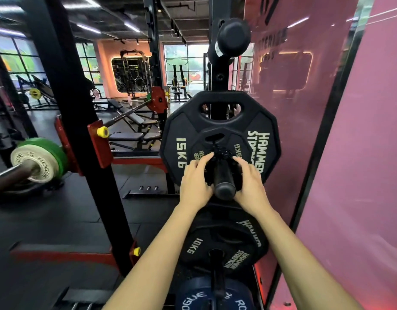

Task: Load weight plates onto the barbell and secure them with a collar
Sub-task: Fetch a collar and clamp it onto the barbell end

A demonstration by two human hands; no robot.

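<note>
Both hands are at the storage peg (pixel 224 177) on the rack upright (pixel 218 90), not at the barbell.

**Peg load.** A small plate (pixel 222 139), its marking partly hidden, sits outermost on the peg, flat against the 15 kg plate (pixel 219 130) behind it. A black clip or collar (pixel 222 151) looks to sit on the peg against the small plate's face; detail too dark to confirm.

**Hands.**
- Left hand (pixel 196 180): just left of the peg, fingers extended fwd and slightly curled toward the small plate's left edge, approx. at the clip.
- Right hand (pixel 249 180): mirrors it just right of the peg, fingers reaching to the plate's right edge.
- Whether either has a closed grasp cannot be told; fingertips are lost against the black parts.

**Key relation.** The peg's long axis points straight out of the rack toward the person, its end cap nearest the camera and between the two palms. Anything on it must therefore slide off along that axis, toward the body. Both hands are equally near, one per side, so a two-hand pull looks suited.

**Target.** The barbell (pixel 12 175) rests in the rack well to the left, sleeve end toward the camera, already carrying a green plate (pixel 59 153) and a white plate (pixel 34 162). No collar is visible there. Carry direction after removal: left, w/ the plate's bore turned to match the sleeve axis.

**Other stock.** A 10 kg plate (pixel 224 242) hangs on the peg below; a blue plate (pixel 213 296) sits lower still.
</note>
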